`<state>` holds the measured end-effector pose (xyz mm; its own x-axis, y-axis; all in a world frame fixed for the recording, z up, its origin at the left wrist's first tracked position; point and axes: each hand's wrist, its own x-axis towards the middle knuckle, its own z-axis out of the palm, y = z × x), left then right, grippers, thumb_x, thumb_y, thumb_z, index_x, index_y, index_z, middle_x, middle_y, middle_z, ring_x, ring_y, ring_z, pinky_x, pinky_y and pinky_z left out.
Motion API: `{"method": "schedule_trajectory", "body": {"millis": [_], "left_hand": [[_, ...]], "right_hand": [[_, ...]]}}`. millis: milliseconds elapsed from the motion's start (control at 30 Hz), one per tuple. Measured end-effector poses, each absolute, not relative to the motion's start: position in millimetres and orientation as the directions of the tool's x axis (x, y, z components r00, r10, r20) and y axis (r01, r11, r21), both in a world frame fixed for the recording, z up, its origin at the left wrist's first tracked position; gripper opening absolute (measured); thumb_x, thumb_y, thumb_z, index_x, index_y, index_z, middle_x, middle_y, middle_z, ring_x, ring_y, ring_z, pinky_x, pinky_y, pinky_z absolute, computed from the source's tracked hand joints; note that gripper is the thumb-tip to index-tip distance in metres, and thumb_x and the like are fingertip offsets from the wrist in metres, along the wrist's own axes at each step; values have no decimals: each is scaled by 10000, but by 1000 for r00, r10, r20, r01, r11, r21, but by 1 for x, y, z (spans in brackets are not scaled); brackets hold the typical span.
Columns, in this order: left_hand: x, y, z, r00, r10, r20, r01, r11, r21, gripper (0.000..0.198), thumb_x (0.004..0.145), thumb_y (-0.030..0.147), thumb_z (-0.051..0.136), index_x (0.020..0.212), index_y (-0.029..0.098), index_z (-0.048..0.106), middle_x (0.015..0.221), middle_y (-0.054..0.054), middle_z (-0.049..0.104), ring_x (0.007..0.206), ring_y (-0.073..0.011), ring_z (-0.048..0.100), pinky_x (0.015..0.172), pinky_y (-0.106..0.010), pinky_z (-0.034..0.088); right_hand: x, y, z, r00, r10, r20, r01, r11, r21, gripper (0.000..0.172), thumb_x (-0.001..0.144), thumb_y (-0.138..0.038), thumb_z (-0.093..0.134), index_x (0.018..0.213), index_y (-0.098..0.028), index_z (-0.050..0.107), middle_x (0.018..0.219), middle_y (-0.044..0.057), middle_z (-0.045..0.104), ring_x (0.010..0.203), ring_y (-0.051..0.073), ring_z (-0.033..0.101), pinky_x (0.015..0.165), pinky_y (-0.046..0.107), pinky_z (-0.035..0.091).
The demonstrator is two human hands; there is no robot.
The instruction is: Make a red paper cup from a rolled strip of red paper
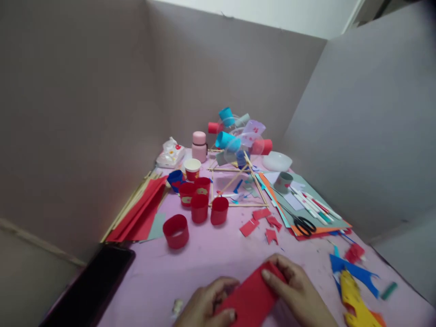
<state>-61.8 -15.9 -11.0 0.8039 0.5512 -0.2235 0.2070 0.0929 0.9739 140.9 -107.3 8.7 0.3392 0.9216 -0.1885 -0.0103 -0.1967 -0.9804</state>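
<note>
A red paper strip (pixel 250 299) is gripped between two bare hands. The left hand (pixel 206 302) closes thumb and fingers on its near end; the right hand (pixel 294 288) pinches its far end, thumb on top, fingers curled behind. Ahead and left of the fingers stands a red ring (pixel 176 232), with four more red rings (pixel 199 209) grouped beyond it (two carry pale flower shapes). Straight ahead of the right fingers lie torn-looking red scraps (pixel 250 227). Farther forward and right, black-handled scissors (pixel 304 225) rest on stacked coloured sheets beside white markers (pixel 308 204). Right of the right fingers is a blurred yellow tool (pixel 354 297); well left of the left fingers, a dark phone (pixel 91 286). Farthest ahead, a pink flask (pixel 199 152) stands upright.
</note>
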Motion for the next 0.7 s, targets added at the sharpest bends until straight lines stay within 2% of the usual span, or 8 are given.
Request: {"method": "schedule_trajectory", "body": {"millis": [33,133,200,300,400,500,600,700], "left_hand": [[-64,-14,-7,800,551,-237,227,89,970,371,742,259,643,1110,226,623,940,-8,665,887,-197,594,787,-258,427],[-71,-6,2,744,612,-267,361,-32,932,366,829,302,535,1182,206,549,822,10,618,744,-163,581,667,-246,441],[-74,-4,6,700,671,-245,434,-127,892,371,856,333,495,1202,203,528,803,13,615,723,-163,588,653,-250,452],[-75,-10,5,696,681,-226,528,-273,804,323,871,332,479,1178,265,555,982,-11,679,907,-196,632,802,-294,470],[-75,-20,-1,728,653,-210,573,-412,708,276,877,326,471,1120,331,601,1127,12,679,1045,-216,622,906,-347,465],[-77,-28,-11,739,669,-77,574,-566,592,293,892,348,432,1121,339,614,1105,20,699,994,-227,658,870,-378,516],[-83,-32,-24,741,666,83,561,-682,469,296,895,338,430,1118,330,624,1085,14,707,972,-232,672,831,-376,551],[-90,-34,-33,727,656,203,562,-738,373,289,897,321,456,1147,349,598,1082,5,695,979,-223,667,817,-352,561]], "right_hand": [[144,-111,8,392,899,-195,-87,-174,-981,341,724,-480,703,736,-186,530,626,-28,581,574,127,528,546,233,424],[153,-121,7,488,843,-225,-240,-118,-964,396,711,-428,745,880,-206,463,707,-38,628,623,123,573,604,232,452],[157,-128,2,460,857,-231,-234,-134,-963,415,748,-418,709,975,-223,421,731,-39,637,631,135,595,614,247,459],[161,-142,-6,402,885,-237,-61,-232,-971,394,815,-372,617,1095,-217,387,792,-15,640,677,158,599,624,265,453],[164,-154,-9,386,885,-261,208,-359,-910,315,828,-308,538,1094,-190,417,789,6,637,684,179,583,612,280,431],[169,-161,-10,418,873,-251,509,-454,-731,279,834,-252,471,1101,-173,463,688,-4,601,648,209,577,605,313,409],[173,-167,-14,433,867,-248,677,-494,-545,286,856,-220,426,1130,-169,490,644,2,590,652,245,607,627,363,440],[175,-173,-23,413,907,-87,816,-410,-408,309,897,-233,392,1180,-161,492,903,110,661,865,283,654,704,405,508]]}}
